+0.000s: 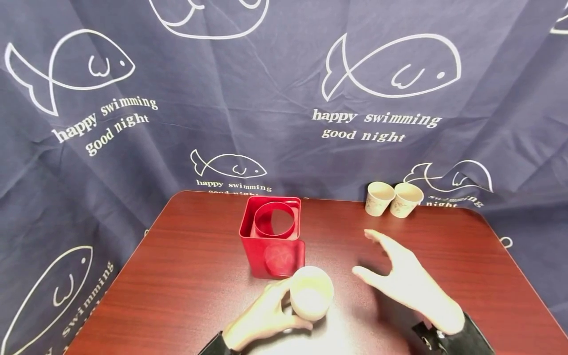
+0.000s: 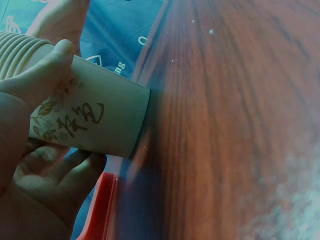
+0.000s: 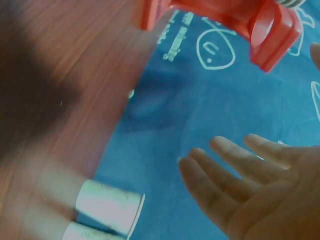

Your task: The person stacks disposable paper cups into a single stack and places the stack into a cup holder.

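Note:
A stack of paper cups (image 1: 311, 294) stands at the front of the table, its open mouth facing up. My left hand (image 1: 265, 313) grips this stack from the left side, thumb and fingers around it. Several nested rims and a printed leaf pattern show on the cups (image 2: 85, 107) in the left wrist view. My right hand (image 1: 410, 282) hovers above the table to the right of the stack, fingers spread and holding nothing. In the right wrist view the palm and straightened fingers of this hand (image 3: 260, 182) are visible.
Just behind the stack is a red square holder (image 1: 270, 251) with a round ring in its top. Two paper cups, a left one (image 1: 378, 201) and a right one (image 1: 405, 203), stand side by side near the back edge of the brown table (image 1: 186, 256). A fish-print curtain (image 1: 284, 88) hangs behind.

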Tool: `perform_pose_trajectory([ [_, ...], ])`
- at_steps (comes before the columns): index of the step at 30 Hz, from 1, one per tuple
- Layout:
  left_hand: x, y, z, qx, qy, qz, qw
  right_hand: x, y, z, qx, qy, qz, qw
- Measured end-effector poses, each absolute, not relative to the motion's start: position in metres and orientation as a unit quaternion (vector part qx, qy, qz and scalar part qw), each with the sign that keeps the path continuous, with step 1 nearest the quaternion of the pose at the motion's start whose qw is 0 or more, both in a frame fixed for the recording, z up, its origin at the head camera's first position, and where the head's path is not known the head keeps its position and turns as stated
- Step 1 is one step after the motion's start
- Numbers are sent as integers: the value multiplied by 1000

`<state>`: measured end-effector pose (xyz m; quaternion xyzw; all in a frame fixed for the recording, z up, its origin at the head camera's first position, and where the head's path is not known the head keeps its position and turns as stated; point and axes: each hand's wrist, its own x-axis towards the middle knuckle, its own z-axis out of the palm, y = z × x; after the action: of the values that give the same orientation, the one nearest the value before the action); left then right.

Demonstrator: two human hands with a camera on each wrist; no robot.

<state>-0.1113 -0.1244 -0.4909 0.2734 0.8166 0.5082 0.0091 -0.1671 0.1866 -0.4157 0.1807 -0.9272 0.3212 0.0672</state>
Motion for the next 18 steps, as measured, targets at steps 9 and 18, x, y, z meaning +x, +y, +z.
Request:
perform_pose_trajectory([
  [9,-112,-125,-490,264,818,511,21,-181,201,-415,198,-941,247,118],
  [18,-111,-125,-489,260,818,512,27,-201,220,-429,264,-920,144,250],
])
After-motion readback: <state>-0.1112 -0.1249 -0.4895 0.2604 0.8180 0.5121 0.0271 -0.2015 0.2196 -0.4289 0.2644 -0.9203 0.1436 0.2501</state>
